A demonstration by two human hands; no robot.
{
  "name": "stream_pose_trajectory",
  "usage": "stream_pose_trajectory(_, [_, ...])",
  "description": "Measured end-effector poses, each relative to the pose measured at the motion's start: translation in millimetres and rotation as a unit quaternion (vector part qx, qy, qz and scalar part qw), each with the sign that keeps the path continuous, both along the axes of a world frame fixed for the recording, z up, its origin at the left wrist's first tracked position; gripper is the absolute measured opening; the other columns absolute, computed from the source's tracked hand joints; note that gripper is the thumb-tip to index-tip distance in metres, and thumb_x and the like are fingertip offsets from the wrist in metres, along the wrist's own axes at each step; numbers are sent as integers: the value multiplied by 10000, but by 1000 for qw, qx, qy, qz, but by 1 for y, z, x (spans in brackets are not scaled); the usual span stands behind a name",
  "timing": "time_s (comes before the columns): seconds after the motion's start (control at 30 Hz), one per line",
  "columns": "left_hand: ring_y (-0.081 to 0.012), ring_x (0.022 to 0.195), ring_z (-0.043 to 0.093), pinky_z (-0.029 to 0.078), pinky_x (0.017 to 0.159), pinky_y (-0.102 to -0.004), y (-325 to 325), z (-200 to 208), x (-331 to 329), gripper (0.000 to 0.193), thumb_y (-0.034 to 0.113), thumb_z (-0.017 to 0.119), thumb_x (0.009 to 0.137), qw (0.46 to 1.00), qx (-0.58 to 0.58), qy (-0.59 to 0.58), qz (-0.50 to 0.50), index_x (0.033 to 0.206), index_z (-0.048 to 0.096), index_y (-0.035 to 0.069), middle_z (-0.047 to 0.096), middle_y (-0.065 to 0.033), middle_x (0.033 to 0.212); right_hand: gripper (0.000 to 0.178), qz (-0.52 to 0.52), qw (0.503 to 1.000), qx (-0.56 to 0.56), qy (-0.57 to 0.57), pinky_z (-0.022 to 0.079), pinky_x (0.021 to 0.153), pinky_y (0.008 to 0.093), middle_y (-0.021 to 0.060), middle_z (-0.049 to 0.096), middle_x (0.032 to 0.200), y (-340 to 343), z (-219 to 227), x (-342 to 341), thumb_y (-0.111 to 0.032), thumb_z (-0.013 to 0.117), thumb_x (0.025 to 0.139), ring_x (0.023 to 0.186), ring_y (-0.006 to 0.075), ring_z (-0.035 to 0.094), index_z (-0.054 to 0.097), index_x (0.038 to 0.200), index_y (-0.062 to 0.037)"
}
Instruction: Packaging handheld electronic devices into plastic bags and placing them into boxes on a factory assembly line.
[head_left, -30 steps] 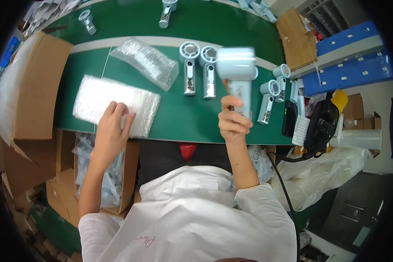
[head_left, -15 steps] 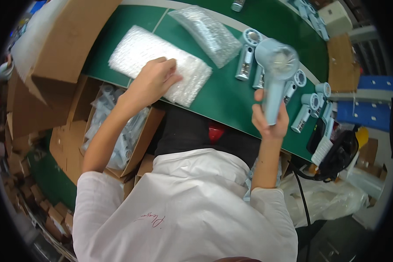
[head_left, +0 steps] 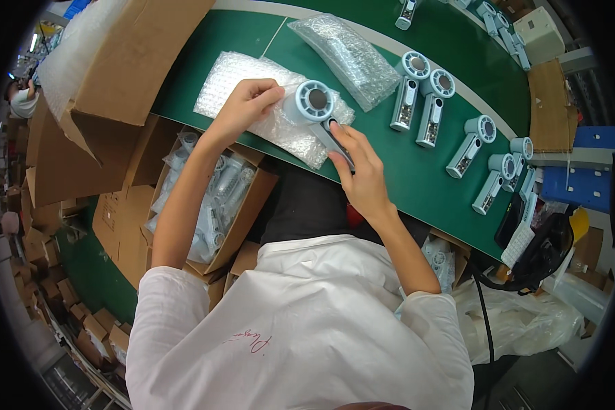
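My right hand [head_left: 365, 171] is wrapped around the handle of a light blue handheld fan [head_left: 314, 101], whose round head has a dark centre ringed by slots. The fan head is over the right part of a stack of bubble-wrap bags [head_left: 236, 74] lying at the table's near edge. My left hand [head_left: 249, 106] is closed in a pinch on the edge of the top bubble-wrap bag [head_left: 280, 126], just left of the fan head. Whether the head is inside the bag's mouth, I cannot tell.
Several similar fans [head_left: 430, 113] with exposed handle insides lie to the right on the green table [head_left: 383, 160]. A puffed bubble-wrap package [head_left: 348, 58] lies behind the stack. An open carton [head_left: 236, 225] of bagged fans sits below left; a large cardboard box [head_left: 126, 75] stands far left.
My right hand has carried the fan leftward from above the other fans to the bubble-wrap stack, turning its head. The left hand stays pinched there. The whole view has shifted slightly.
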State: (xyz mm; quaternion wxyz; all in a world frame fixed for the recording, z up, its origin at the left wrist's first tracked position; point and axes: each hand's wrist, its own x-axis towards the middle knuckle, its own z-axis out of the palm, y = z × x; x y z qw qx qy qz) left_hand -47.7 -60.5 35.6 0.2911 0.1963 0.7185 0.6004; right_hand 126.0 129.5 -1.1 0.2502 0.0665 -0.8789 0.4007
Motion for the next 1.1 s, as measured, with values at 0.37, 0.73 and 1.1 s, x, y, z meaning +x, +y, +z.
stream_pose_trajectory(0.37, [-164,557,425,378,537,-299,47,77,35,130,69,600,901,868,-49,491,-54,793,552,15,523,-42,703,363,18,993,30,-109,515,629,376,120,661,1058,17,98,-13,-74,638,878,640,249,598,553,1231,-63])
stream_pose_trajectory(0.73, [-171,573,449,381,538,-303,90,115,-4,86,71,604,928,804,50,593,-19,871,573,15,546,-50,745,535,114,798,-569,-165,376,451,222,116,576,805,34,124,-64,-515,457,1020,517,85,444,359,1365,-119])
stream_pose_trajectory(1.1, [-108,675,439,388,624,-217,24,146,-172,186,133,510,985,941,-84,328,18,838,543,26,500,-14,765,318,-22,934,-345,-88,504,587,240,92,658,929,173,102,-138,-113,626,939,647,125,591,553,1241,-46])
